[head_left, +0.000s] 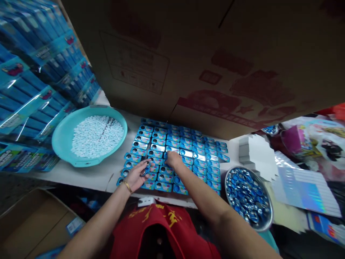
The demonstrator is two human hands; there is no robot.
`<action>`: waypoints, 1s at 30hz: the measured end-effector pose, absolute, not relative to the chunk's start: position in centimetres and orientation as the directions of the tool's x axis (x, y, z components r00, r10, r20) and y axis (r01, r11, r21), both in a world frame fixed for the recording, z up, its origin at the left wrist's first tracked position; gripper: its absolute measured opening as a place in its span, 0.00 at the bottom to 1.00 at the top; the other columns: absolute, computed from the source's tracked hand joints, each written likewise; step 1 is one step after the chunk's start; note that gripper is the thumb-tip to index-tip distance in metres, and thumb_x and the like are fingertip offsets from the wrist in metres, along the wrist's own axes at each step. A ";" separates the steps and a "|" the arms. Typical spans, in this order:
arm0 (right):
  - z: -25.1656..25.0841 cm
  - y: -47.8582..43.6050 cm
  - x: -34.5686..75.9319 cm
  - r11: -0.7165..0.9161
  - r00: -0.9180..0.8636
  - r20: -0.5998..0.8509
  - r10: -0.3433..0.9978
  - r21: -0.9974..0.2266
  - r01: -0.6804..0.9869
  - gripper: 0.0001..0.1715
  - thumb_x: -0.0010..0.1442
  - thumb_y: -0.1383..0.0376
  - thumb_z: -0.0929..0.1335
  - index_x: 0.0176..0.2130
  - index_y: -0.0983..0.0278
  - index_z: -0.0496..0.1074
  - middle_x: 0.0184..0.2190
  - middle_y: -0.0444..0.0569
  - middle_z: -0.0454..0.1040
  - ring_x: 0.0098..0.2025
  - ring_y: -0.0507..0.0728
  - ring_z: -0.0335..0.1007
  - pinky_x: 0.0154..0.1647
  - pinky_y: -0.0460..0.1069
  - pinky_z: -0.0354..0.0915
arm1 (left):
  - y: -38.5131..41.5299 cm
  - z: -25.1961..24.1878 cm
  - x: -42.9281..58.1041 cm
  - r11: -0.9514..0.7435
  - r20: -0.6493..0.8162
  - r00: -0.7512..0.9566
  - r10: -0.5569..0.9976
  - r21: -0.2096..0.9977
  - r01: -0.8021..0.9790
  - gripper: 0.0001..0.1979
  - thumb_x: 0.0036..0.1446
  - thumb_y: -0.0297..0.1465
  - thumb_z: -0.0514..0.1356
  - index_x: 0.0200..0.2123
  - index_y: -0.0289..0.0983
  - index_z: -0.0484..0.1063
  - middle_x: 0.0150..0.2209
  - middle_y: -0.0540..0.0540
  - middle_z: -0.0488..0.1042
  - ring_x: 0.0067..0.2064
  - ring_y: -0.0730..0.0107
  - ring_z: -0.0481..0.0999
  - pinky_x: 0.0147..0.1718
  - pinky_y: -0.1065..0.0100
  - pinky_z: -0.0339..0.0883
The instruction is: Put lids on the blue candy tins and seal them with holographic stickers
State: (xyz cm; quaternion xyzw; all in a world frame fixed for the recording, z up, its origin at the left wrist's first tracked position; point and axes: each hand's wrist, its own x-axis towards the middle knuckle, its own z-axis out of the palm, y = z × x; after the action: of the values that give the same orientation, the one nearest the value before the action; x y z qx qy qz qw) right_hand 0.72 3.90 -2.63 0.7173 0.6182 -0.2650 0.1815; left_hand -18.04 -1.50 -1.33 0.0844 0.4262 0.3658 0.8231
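Over rows of glossy flat blue cases, the left hand has fingers curled round small shiny discs; the right hand's fingertips are hidden, can't tell if they're pinching. Farther out: smooth teal basin, cut-off cardboard box.

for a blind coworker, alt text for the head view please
A person's right hand reaches among rows of small blue packs on a table while the left hand holds round pieces; a turquoise basin of white pellets stands left, a metal bowl of blue discs right.
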 end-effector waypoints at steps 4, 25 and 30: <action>-1.2 3.0 0.7 -0.133 0.051 -0.542 0.839 -0.114 0.984 0.22 0.48 0.61 0.68 0.44 0.64 0.66 0.38 0.55 0.71 0.42 0.60 0.67 0.37 0.50 0.60 | -1.7 -1.2 -17.6 0.728 -0.645 0.363 0.673 0.490 -0.479 0.13 0.49 0.31 0.59 0.39 0.36 0.67 0.33 0.45 0.72 0.27 0.78 0.69 0.16 0.80 0.54; -1.6 -0.2 -0.4 -0.118 0.029 -0.569 0.822 -0.120 0.986 0.16 0.50 0.63 0.65 0.40 0.66 0.68 0.37 0.56 0.72 0.40 0.60 0.68 0.34 0.49 0.61 | -2.7 -2.5 -19.0 0.787 -0.684 0.394 0.614 0.492 -0.373 0.15 0.47 0.27 0.59 0.41 0.34 0.69 0.37 0.40 0.72 0.29 0.75 0.70 0.18 0.78 0.55; -2.3 2.4 -1.9 -0.113 0.032 -0.628 0.777 -0.090 0.989 0.25 0.43 0.68 0.70 0.43 0.69 0.67 0.40 0.62 0.70 0.43 0.66 0.67 0.37 0.53 0.62 | -2.7 -2.2 -18.6 0.761 -0.670 0.363 0.647 0.543 -0.355 0.13 0.45 0.30 0.62 0.37 0.35 0.69 0.38 0.42 0.72 0.27 0.79 0.69 0.17 0.80 0.53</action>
State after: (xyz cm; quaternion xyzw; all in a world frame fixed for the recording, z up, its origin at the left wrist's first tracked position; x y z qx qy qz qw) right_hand -1.93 2.39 -2.28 0.6924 0.6379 -0.2780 0.1908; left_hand -18.58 -2.75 -2.20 0.1547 0.4722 0.3089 0.8110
